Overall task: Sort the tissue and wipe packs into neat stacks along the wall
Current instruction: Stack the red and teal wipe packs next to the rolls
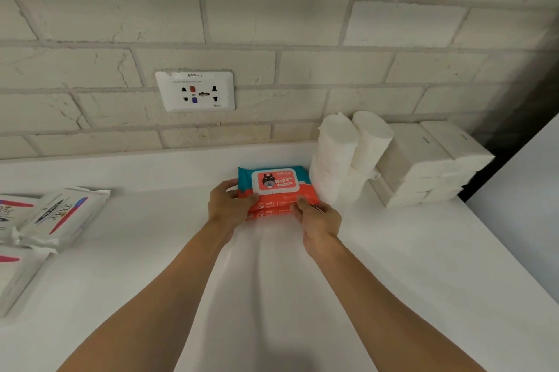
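The counter [272, 281] ran along the brick wall [272, 23], with its right edge slanting away to a dark gap at the far right corner. A broad bare stretch lay open in the middle and toward the near edge, and another strip was free along the back edge under the socket [195, 91].

Two wipes packs [276, 182], one on top of the other, sat a little short of the back edge, right of the middle. The left hand [230, 203] gripped their left end with curled fingers. The right hand [317, 217] pinched the near right corner, thumb on top.

Just beside the packs on the right stood two white cotton pad sleeves [335, 156], upright and leaning slightly. Whether they touched the packs could not be told. Past them, white tissue packs [429, 159] were piled in two side-by-side stacks close to the back right corner, near the right edge.

At the left edge lay several white packs [63, 214], askew and overlapping, well apart from the hands.

The top orange and teal pack read "Wipes" on its lid; the front sides of both read "BABY". The left packs read "Dove". The socket plate was marked "8PP-1"; its smaller print was too fine to read.
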Demonstrator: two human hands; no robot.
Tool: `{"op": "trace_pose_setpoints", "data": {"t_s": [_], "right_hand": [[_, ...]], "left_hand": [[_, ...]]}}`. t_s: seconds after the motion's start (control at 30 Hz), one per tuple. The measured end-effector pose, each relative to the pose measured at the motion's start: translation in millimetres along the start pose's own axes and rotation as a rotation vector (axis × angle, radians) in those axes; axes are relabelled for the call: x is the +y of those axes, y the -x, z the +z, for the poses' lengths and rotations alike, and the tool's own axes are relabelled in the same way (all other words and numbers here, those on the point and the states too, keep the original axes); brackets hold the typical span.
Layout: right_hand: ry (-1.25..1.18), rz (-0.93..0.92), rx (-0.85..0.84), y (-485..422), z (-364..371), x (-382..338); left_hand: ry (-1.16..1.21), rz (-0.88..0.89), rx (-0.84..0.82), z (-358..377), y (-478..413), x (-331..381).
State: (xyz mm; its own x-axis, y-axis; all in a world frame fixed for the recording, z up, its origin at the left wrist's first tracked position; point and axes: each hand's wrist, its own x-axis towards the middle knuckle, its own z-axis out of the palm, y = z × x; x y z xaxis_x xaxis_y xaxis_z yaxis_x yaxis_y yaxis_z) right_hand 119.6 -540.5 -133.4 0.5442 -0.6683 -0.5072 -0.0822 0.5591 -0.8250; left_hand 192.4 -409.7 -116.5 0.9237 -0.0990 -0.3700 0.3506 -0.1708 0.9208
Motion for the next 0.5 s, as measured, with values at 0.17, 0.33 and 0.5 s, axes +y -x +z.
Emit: {"op": "trace_pose_setpoints", "data": {"t_s": [0.17,0.33,0.5], "right_hand": [[0.051,-0.019,-0.002,1.4,-2.9,-6.5],[0.198,-0.026,0.089,7.7,-8.0,-8.6],[0.363,-0.055,-0.046,31.7,-0.3,-2.3]], "left_hand": [[-0.042,0.026,0.044,-1.3,-0.5,-2.3],[-0.116,0.070,0.094,-9.9,3.8,-3.4],[-0.151,0.151,0.134,-37.5,15.8,-5.5]]}}
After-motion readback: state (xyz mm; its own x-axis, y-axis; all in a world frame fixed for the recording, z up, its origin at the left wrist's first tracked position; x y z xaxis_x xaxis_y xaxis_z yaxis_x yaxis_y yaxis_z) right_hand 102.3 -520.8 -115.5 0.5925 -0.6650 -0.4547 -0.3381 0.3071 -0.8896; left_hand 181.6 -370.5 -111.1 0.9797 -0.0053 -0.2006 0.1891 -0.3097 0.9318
